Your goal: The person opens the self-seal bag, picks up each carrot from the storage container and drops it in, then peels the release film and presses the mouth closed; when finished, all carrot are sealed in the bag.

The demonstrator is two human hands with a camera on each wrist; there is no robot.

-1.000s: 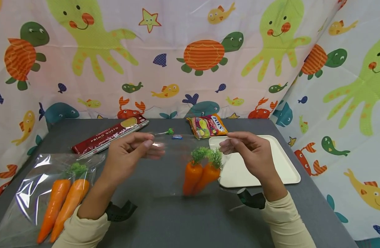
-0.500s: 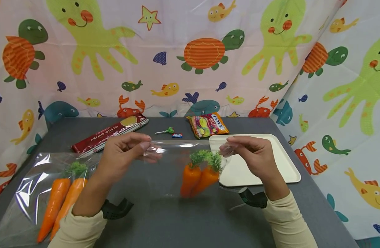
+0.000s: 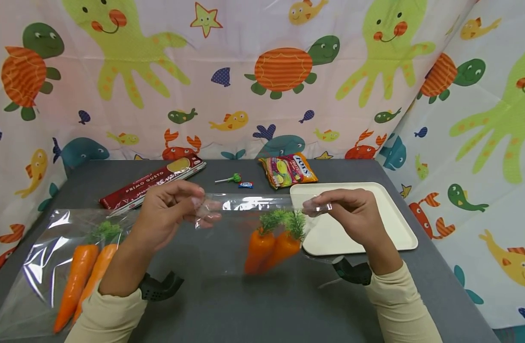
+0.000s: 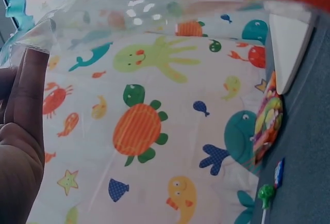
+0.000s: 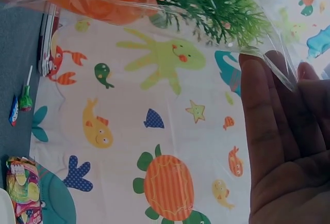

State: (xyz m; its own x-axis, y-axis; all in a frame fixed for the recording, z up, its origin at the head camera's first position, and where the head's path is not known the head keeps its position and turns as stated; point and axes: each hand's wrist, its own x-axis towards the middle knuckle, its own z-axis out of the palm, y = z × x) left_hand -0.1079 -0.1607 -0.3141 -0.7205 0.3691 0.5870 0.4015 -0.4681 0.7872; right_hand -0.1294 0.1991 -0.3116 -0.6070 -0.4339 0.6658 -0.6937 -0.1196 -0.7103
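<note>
A clear plastic bag [image 3: 221, 243] hangs upright between the two hands, over the dark table. Two orange carrots [image 3: 261, 245] with feathery green tops sit in its right half. My left hand [image 3: 161, 216] pinches the bag's upper left corner between thumb and fingers. At the upper right corner, my right hand [image 3: 352, 214] pinches the film the same way. A shiny band of film, looking folded over, runs along the top edge. The right wrist view has the green carrot top [image 5: 216, 15] inside the film close to the fingers.
Another clear bag [image 3: 35, 271] with two long carrots [image 3: 75, 281] lies at the left. Behind are a red spaghetti pack [image 3: 153, 183], a green lollipop [image 3: 234, 178], a small blue wrapped sweet [image 3: 246, 185] and a Fox's candy bag [image 3: 288, 170]. A cream tray [image 3: 388, 224] stands at the right.
The top edge of the bag, blurred a second ago, is now stretched straight with a wider glossy band. The left hand has shifted slightly left; the bagged carrots have drifted slightly left.
</note>
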